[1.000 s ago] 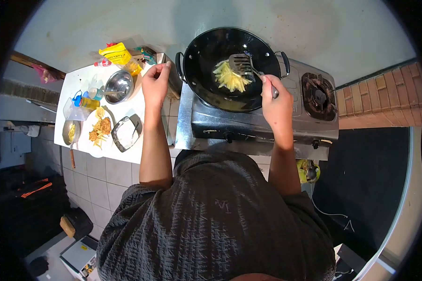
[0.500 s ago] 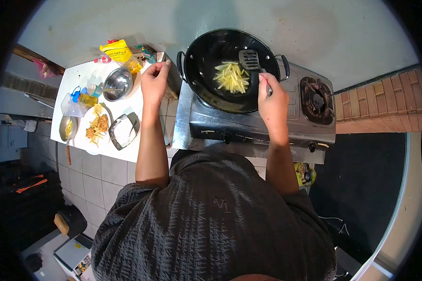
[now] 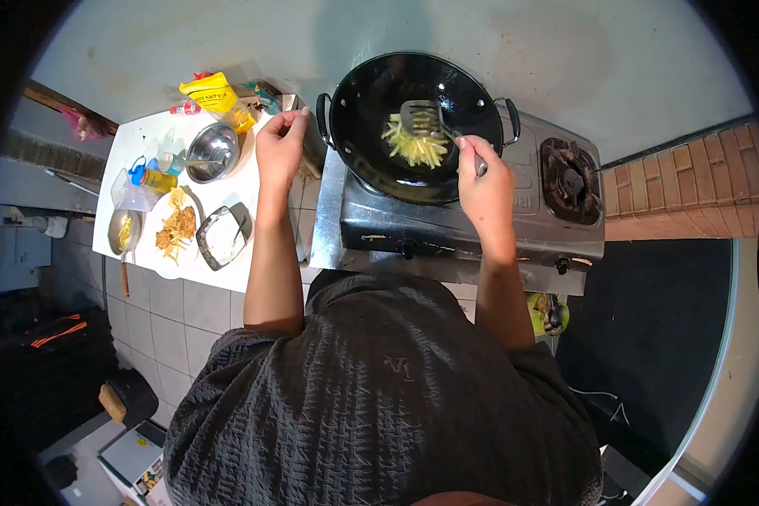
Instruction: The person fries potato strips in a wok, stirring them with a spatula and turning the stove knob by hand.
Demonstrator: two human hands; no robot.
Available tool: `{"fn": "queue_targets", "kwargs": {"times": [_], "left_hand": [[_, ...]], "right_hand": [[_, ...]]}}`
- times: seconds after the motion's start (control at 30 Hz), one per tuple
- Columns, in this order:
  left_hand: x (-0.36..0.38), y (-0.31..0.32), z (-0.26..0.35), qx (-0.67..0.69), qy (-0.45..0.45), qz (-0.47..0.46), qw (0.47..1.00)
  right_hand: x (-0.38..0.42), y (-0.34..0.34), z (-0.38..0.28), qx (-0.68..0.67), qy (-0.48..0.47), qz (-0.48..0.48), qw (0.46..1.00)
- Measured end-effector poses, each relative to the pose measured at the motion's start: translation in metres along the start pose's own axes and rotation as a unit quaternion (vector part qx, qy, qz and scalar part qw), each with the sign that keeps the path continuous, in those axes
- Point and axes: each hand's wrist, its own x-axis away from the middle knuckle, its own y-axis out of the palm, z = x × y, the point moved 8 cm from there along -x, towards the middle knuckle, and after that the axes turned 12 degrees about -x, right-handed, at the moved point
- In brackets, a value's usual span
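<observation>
My right hand (image 3: 487, 181) is closed round the handle of a slotted spatula (image 3: 422, 118), whose blade lies over pale yellow strips (image 3: 419, 150) in a black wok (image 3: 363, 160). The wok sits on the left burner of a steel gas stove (image 3: 447, 228). Left of the wok's left handle, my left hand (image 3: 280, 152) hovers near the edge of the white table (image 3: 228, 277), its fingers curled and its thumb and fingertips close together. Whether anything is between them I cannot make out.
On the white table are a steel bowl (image 3: 213, 152), a yellow packet (image 3: 219, 97), a plate of fried food (image 3: 177, 228), a square dish of white powder (image 3: 222, 238), a yellow bottle (image 3: 156, 179) and a small pan (image 3: 125, 231). The right burner (image 3: 571, 180) is bare.
The spatula blade has moved left and down, onto the yellow strips. My right hand has shifted slightly left with it. My left hand has hardly moved.
</observation>
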Motion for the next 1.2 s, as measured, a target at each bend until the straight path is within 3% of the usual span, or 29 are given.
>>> {"fn": "queue_targets", "kwargs": {"times": [0.13, 0.23, 0.43, 1.2], "left_hand": [[-0.001, -0.001, -0.006, 0.003, -0.012, 0.000, 1.000], [0.001, -0.004, -0.002, -0.012, -0.012, 0.001, 1.000], [0.002, -0.001, 0.001, -0.026, -0.008, 0.004, 1.000], [0.001, 0.001, -0.004, -0.048, 0.007, 0.005, 0.999]], "right_hand": [[0.000, 0.000, -0.004, -0.001, -0.044, 0.002, 0.999], [0.004, -0.004, -0.005, 0.022, 0.017, -0.028, 0.999], [0.006, -0.010, -0.005, 0.015, -0.038, -0.006, 0.999], [0.011, 0.000, -0.002, -0.014, -0.024, -0.001, 1.000]]}}
